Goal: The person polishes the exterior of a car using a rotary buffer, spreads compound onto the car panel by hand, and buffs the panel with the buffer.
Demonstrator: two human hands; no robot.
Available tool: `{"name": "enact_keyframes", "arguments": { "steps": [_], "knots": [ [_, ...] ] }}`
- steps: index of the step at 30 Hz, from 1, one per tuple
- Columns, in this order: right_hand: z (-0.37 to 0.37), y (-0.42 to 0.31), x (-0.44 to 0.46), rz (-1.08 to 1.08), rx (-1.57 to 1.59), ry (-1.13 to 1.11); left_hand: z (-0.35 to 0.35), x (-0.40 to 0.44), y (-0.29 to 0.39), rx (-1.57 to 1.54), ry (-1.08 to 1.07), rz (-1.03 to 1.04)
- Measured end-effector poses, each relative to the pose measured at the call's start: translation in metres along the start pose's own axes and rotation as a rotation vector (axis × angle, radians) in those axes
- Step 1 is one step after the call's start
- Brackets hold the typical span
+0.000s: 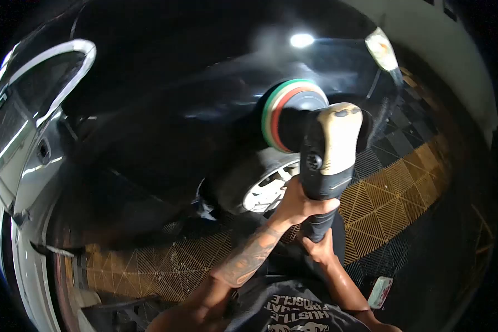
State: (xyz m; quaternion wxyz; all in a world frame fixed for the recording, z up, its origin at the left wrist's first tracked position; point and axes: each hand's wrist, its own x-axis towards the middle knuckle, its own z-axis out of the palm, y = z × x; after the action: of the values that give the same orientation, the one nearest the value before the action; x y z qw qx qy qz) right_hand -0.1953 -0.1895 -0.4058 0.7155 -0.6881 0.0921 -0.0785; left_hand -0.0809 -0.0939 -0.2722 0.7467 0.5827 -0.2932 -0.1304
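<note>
A car polisher (338, 145) with a pale top and black body is held out in front of me. Its round pad (278, 105), ringed in green, cream and red, lies against the glossy black car fender (235, 91) above the wheel arch; whether it spins I cannot tell. My left hand (304, 205) wraps round the polisher's grip just behind the thick body, thumb across the top. Further back, my right hand (320, 248) is closed on the rear end of the same handle. Some fingers of both hands are hidden under the tool.
Below the pad is a wheel with a white rim (265, 191). A headlight (381, 50) sits at the car's front, a side mirror (66, 55) at left. Grid floor tiles (393, 196) in yellow and black lie underneath. A small pale box-like object (380, 292) rests at lower right.
</note>
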Motion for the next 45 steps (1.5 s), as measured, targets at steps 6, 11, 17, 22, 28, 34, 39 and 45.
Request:
{"name": "enact_keyframes", "arguments": {
  "steps": [6,11,17,22,28,34,39,45],
  "knots": [
    [0.027,0.002,0.012,-0.129,-0.029,0.054,-0.033,-0.019,0.026,-0.009,0.12,0.123],
    [0.043,-0.01,0.037,-0.045,-0.107,-0.166,-0.068,-0.057,0.036,0.117,0.311,0.213],
    [0.051,-0.009,0.068,-0.343,-0.478,-0.395,-0.084,-0.112,0.016,0.017,0.515,0.107],
    [0.061,-0.01,0.086,-0.529,-0.705,-0.514,-0.109,-0.153,-0.021,-0.126,0.523,0.141],
    [0.076,-0.006,0.101,-0.643,-1.097,-0.627,-0.149,-0.182,-0.121,-0.191,0.541,0.306],
    [0.082,-0.003,0.101,-0.578,-1.191,-0.76,-0.136,-0.198,-0.118,-0.493,0.646,0.216],
    [0.071,-0.018,0.089,-0.552,-1.236,-0.744,-0.121,-0.198,-0.132,-0.59,0.708,0.118],
    [0.042,-0.032,0.095,-0.567,-1.095,-0.687,-0.09,-0.176,-0.174,-0.753,0.745,0.275]
  ]
}}
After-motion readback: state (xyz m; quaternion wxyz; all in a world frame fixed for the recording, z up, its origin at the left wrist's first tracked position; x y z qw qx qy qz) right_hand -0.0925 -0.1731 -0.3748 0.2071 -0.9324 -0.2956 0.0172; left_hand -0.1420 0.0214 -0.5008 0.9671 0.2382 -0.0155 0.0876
